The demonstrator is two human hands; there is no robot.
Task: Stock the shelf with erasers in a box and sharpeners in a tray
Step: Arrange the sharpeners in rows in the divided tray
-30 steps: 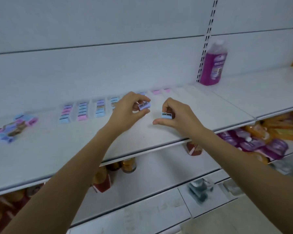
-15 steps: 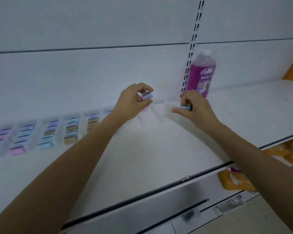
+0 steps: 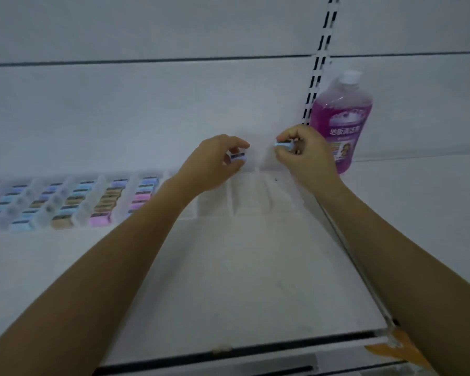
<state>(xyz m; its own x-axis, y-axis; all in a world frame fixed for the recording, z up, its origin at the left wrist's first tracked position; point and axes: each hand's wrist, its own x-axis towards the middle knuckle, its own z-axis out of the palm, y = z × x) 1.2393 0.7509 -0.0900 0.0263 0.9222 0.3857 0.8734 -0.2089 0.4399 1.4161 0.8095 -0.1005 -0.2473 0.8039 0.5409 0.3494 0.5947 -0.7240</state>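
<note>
My left hand (image 3: 215, 164) pinches a small lilac sharpener (image 3: 238, 157) over the back of a clear divided tray (image 3: 251, 198) on the white shelf. My right hand (image 3: 304, 156) grips a pale blue sharpener (image 3: 282, 144) just to the right, above the tray's far end near the back wall. The tray's lanes under both hands look bare. To the left, the tray's other lanes (image 3: 65, 202) hold rows of blue, pink, lilac and tan sharpeners. No eraser box is in view.
A purple bottle of floor cleaner (image 3: 342, 123) stands against the back wall just right of my right hand. A slotted upright (image 3: 319, 61) runs up the wall. The shelf's front edge (image 3: 255, 346) is near me; orange packaging (image 3: 396, 348) shows below.
Both hands have carried their sharpeners further back and right over the tray's bare lanes. The view has moved closer and tilted down onto the shelf.
</note>
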